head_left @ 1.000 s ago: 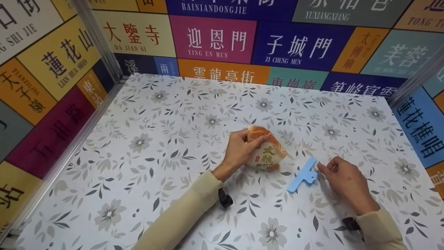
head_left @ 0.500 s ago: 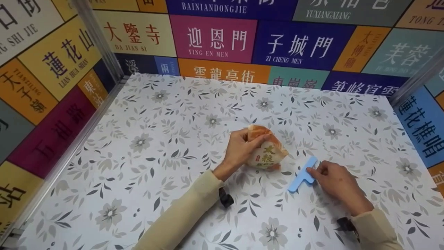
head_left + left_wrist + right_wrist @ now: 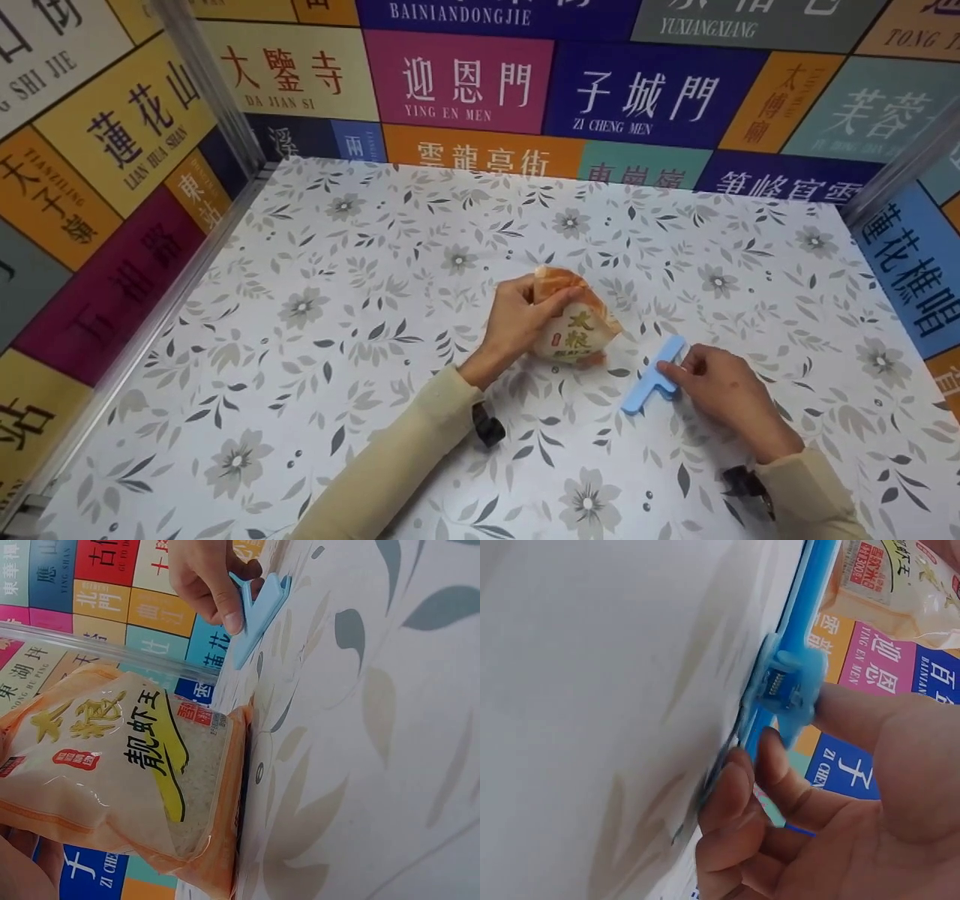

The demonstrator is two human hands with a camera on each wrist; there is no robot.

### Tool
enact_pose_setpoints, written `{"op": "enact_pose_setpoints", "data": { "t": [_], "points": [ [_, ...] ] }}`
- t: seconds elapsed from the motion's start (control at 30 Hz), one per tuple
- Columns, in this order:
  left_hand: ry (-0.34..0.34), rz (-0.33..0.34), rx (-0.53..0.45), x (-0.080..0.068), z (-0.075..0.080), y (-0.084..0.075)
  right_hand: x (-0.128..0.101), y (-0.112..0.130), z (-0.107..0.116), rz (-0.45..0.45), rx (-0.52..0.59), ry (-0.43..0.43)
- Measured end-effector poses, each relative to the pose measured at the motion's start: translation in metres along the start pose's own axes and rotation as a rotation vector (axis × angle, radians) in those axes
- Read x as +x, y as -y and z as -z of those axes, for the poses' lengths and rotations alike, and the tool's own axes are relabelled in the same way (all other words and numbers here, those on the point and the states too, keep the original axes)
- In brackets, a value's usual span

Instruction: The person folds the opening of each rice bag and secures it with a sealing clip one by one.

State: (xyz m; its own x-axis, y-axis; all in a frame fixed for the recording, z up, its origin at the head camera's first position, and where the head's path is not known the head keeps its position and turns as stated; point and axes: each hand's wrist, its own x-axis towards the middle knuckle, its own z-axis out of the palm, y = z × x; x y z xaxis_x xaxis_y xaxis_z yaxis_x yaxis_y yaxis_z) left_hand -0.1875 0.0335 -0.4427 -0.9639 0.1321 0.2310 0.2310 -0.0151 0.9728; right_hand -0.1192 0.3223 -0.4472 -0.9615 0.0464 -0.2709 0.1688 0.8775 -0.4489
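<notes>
My left hand (image 3: pixel 514 319) grips the upper end of a small orange-and-cream bag of rice (image 3: pixel 574 337), thumb across its front. In the left wrist view the bag's clear window shows white grains, and its lower edge is down at the table. To the right of the bag, a light blue bag clip (image 3: pixel 651 381) lies at a slant close over the table. My right hand (image 3: pixel 727 390) pinches the clip's handle, with the thumb (image 3: pixel 847 709) on one side and a finger at the other. A spring shows inside the clip in the right wrist view.
The table (image 3: pixel 390 262) has a white cover printed with grey flowers and leaves. Panels with coloured street-name signs (image 3: pixel 465 82) stand along its back and both sides. A black strap (image 3: pixel 487 427) is on each wrist.
My right hand has shifted left, from the clip's edge onto its handle, with the thumb now over it. The left hand and the rice bag have stayed almost still.
</notes>
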Motion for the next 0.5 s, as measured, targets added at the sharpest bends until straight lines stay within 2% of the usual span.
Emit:
{"op": "enact_pose_setpoints", "data": {
  "t": [0.2,0.5],
  "points": [
    [0.011,-0.011,-0.026,0.0003,-0.0003,0.0019,-0.0001,0.0016,0.0010,0.066,0.031,-0.069],
    [0.002,-0.018,-0.016,0.0002,-0.0003,0.0024,0.0032,0.0059,0.0076,0.059,0.183,-0.086]
  ]
}}
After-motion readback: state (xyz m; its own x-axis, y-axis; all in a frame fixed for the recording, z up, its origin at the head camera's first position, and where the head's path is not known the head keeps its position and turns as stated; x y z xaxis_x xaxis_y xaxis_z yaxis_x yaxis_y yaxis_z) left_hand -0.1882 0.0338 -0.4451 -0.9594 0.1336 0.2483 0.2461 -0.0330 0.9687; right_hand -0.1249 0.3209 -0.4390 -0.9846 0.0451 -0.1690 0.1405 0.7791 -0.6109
